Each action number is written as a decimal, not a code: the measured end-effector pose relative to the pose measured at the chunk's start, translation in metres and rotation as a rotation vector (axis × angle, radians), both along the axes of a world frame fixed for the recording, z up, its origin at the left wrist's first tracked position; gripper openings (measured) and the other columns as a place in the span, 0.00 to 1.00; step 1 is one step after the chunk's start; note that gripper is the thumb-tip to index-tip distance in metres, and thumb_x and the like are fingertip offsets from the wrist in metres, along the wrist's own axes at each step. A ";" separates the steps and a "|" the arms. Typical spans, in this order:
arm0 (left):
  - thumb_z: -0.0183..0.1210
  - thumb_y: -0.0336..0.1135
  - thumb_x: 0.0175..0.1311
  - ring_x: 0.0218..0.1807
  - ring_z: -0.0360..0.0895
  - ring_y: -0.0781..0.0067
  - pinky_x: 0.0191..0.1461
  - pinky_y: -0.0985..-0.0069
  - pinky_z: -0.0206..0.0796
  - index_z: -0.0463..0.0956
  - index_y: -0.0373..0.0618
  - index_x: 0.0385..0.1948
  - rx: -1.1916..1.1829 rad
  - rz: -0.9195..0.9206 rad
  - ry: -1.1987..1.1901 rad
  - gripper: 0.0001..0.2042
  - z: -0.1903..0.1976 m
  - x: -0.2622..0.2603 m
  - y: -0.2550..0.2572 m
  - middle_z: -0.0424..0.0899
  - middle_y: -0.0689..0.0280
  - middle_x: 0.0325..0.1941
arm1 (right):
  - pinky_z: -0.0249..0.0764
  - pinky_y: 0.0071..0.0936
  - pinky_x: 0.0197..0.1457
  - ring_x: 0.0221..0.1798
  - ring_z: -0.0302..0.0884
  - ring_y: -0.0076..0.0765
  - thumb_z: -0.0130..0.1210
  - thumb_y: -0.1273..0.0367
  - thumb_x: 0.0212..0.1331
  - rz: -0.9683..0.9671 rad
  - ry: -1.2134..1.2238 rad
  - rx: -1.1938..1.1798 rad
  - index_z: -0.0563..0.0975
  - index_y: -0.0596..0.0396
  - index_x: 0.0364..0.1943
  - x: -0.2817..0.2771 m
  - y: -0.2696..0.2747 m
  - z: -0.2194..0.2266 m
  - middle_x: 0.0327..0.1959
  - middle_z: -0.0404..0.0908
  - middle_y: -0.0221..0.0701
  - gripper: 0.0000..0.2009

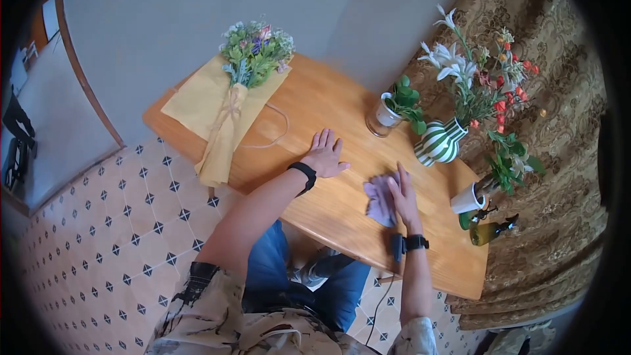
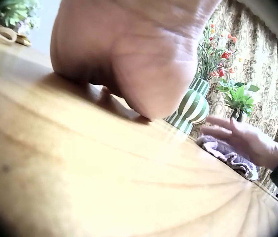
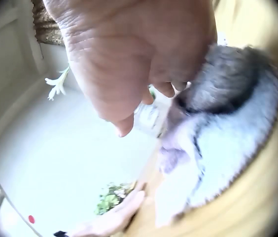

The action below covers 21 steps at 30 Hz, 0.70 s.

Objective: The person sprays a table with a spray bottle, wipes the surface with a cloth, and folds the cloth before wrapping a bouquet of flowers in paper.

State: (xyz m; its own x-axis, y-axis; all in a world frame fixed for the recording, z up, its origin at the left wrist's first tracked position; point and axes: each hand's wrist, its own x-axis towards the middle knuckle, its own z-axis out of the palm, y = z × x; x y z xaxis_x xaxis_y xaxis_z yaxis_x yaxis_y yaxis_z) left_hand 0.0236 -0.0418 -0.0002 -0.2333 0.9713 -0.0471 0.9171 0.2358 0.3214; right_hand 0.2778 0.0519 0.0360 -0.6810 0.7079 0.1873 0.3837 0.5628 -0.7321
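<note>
A crumpled purple cloth (image 1: 380, 200) lies on the wooden table (image 1: 328, 207). My right hand (image 1: 407, 201) is at the cloth's right side, fingers extended; in the right wrist view the hand (image 3: 139, 54) is over or against the cloth (image 3: 227, 143), and whether it touches is unclear. Flat on the table, fingers spread, my left hand (image 1: 324, 157) rests with nothing in it. The left wrist view shows the left hand's heel (image 2: 129, 59) close up, with the right hand (image 2: 250, 140) beside the cloth (image 2: 227, 157).
A wrapped bouquet (image 1: 256, 59) on yellow paper (image 1: 190, 102) lies at the table's left. Toward the right stand a glass with a potted plant (image 1: 384, 118), a striped vase (image 1: 440, 142), a white pot (image 1: 465, 200) and a green-yellow bottle (image 1: 485, 233). A patterned curtain (image 1: 559, 125) hangs behind.
</note>
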 end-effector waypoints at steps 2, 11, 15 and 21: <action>0.39 0.62 0.66 0.75 0.30 0.40 0.75 0.51 0.25 0.45 0.34 0.69 0.000 -0.001 0.019 0.41 0.000 -0.003 0.000 0.38 0.37 0.73 | 0.50 0.34 0.72 0.72 0.54 0.44 0.50 0.58 0.66 0.022 0.039 -0.010 0.58 0.57 0.68 -0.029 -0.003 0.019 0.69 0.59 0.46 0.30; 0.41 0.65 0.63 0.75 0.30 0.36 0.74 0.48 0.23 0.46 0.34 0.68 0.079 0.008 -0.132 0.43 0.003 0.002 -0.001 0.38 0.35 0.72 | 0.60 0.28 0.66 0.64 0.65 0.35 0.51 0.64 0.66 -0.106 0.285 -0.223 0.64 0.61 0.63 0.019 0.076 -0.013 0.62 0.68 0.41 0.25; 0.43 0.69 0.60 0.74 0.30 0.34 0.73 0.44 0.22 0.47 0.34 0.68 0.090 -0.020 0.023 0.47 0.006 0.012 0.000 0.39 0.33 0.71 | 0.65 0.24 0.59 0.55 0.71 0.29 0.53 0.65 0.65 -0.233 0.481 -0.341 0.69 0.63 0.58 0.024 0.091 -0.031 0.52 0.74 0.35 0.21; 0.47 0.68 0.58 0.74 0.32 0.34 0.72 0.42 0.26 0.49 0.33 0.67 0.260 -0.320 0.078 0.47 0.029 0.072 0.022 0.41 0.33 0.71 | 0.72 0.23 0.52 0.45 0.76 0.26 0.52 0.63 0.66 -0.217 0.686 -0.444 0.72 0.62 0.54 0.015 0.110 -0.051 0.44 0.78 0.33 0.18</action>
